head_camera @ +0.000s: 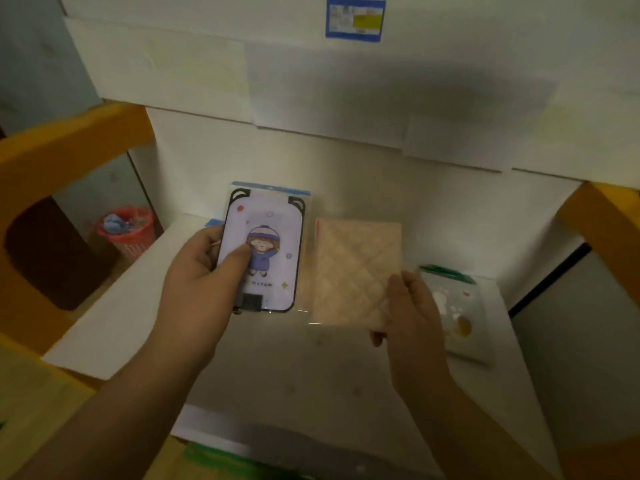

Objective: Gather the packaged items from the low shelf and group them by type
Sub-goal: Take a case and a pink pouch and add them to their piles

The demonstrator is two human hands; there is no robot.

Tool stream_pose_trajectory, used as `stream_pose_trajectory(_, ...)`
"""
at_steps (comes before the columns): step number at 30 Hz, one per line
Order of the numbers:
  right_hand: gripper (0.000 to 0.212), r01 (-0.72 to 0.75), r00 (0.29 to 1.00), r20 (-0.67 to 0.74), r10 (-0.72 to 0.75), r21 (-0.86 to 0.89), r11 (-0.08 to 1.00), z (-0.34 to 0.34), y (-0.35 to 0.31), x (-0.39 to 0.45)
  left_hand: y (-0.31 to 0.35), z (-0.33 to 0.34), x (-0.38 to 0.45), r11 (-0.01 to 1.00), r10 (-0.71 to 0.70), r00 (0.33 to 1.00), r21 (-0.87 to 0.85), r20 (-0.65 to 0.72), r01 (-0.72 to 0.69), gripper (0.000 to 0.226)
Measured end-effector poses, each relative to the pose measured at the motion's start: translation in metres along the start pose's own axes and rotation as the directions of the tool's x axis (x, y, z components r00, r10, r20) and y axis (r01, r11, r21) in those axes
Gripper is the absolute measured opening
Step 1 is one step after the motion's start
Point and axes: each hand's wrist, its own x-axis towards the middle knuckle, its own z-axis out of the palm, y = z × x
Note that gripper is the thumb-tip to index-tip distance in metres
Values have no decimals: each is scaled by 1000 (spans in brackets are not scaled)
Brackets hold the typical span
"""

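Left hand (204,271): clamped on a cartoon case (265,251), thumb flat across its face, fingers curled behind, pack held upright above the white shelf (270,368). Right hand (410,313): pinching the lower right corner of a peach pack (356,271), quilted pattern under clear wrap, held just beside the case, edges near but apparently apart. 1 more pack, green-topped (457,306), lying flat on the shelf just right of the right hand.

Judged step: comparing 2 unlike items before setting them into separate groups. Best done by keeping each flat and face-up, laying the peach pack away from the green-topped pack unless matching, never stacking unlike types.

Writing: short line beneath the cartoon figure, too small to read. Blue-bordered label (355,18) with yellow patch on the wall, print illegible.
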Motion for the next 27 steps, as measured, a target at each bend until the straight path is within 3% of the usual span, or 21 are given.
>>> stream_pose_trajectory(12, 22, -105, 992, -105, 65, -434, 895, 65, 39, 49, -23, -50, 66, 1000, -25, 995, 3, 101, 25, 15)
stream_pose_trajectory(19, 16, -99, 995, -85, 53, -739, 667, 76, 39, 59, -27, -67, 80, 999, -28, 991, -16, 128, 30, 17)
stream_pose_trajectory(27, 28, -83, 996, -84, 18, -887, 453, 75, 45, 57, -30, -73, 81, 999, -17, 988, -26, 151, 22, 19)
